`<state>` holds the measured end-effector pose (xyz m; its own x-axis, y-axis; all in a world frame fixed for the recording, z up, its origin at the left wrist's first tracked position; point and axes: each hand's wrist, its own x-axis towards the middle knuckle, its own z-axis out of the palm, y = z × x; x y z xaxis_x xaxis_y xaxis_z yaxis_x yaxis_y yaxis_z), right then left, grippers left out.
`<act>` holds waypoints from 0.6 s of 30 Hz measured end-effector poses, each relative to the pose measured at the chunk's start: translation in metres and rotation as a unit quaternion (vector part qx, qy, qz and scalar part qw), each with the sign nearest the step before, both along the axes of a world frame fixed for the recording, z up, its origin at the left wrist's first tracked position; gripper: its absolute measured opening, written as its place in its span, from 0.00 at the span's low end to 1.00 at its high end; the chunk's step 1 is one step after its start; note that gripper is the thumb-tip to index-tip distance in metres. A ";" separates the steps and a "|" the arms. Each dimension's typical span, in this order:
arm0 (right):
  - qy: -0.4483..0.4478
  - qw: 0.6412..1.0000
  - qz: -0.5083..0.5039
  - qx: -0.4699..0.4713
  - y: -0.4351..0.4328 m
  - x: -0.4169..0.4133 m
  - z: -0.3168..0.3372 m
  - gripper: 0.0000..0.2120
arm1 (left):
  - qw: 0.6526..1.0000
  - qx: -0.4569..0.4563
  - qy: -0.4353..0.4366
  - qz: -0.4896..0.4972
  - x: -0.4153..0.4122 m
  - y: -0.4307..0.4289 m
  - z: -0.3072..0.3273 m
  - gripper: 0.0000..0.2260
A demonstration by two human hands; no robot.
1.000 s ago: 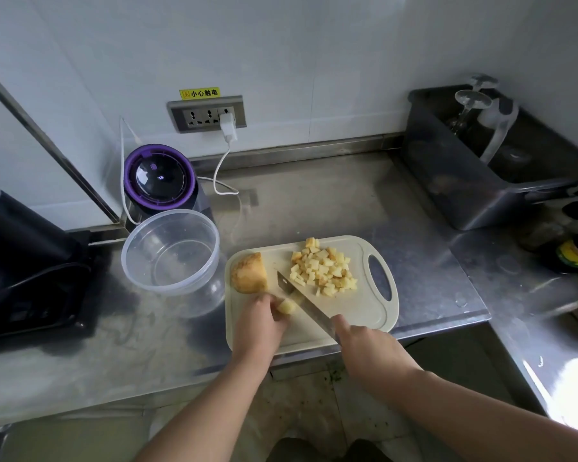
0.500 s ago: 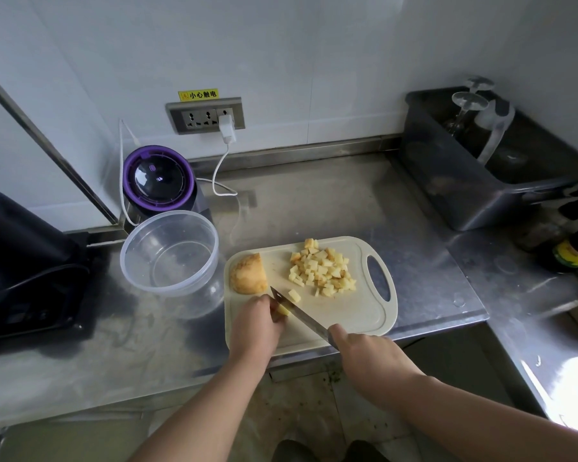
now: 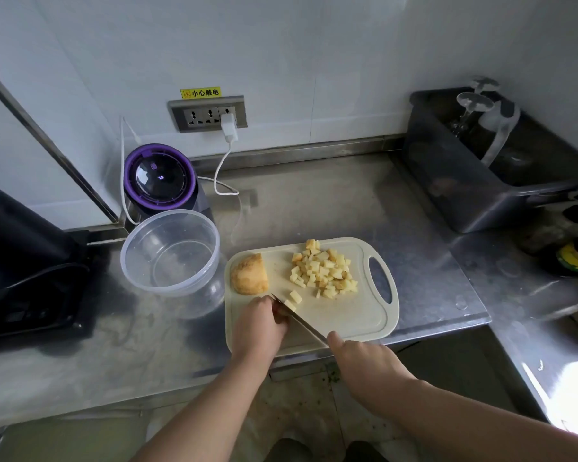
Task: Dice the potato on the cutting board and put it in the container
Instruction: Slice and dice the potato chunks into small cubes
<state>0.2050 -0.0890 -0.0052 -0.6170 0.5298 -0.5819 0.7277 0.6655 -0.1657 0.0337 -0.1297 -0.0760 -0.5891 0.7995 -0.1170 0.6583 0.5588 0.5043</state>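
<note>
On cutting board (image 3: 347,315): knife (image 3: 301,320), potato dice (image 3: 324,270)

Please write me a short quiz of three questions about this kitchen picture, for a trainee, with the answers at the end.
1. True or false: the clear round plastic container already holds diced potato.
2. Which hand holds the knife with the thin steel blade? A) left hand B) right hand
3. Fill in: the uncut rounded potato piece lies on the ______ side of the pale rectangular plastic cutting board, while the pile of yellow potato cubes lies nearer the board's handle hole.

Key: 1 false, the container is empty. 2 B. 3 left.
</note>
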 end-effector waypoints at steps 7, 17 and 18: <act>0.021 0.997 -0.079 -0.002 0.010 0.011 -0.005 0.17 | 0.999 -0.035 0.009 -0.017 0.003 0.006 0.000 0.10; 0.044 0.992 -0.107 0.052 0.041 0.035 0.003 0.18 | 0.998 -0.003 -0.039 -0.048 0.016 0.043 0.010 0.10; 0.047 0.992 -0.104 0.058 0.044 0.035 0.005 0.19 | 0.997 0.009 -0.053 -0.049 0.018 0.047 0.011 0.10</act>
<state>0.2400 -0.0451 -0.0006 -0.5366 0.7115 -0.4537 0.8359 0.5217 -0.1705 0.0513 -0.0825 -0.0654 -0.4936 0.8551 -0.1589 0.6515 0.4845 0.5837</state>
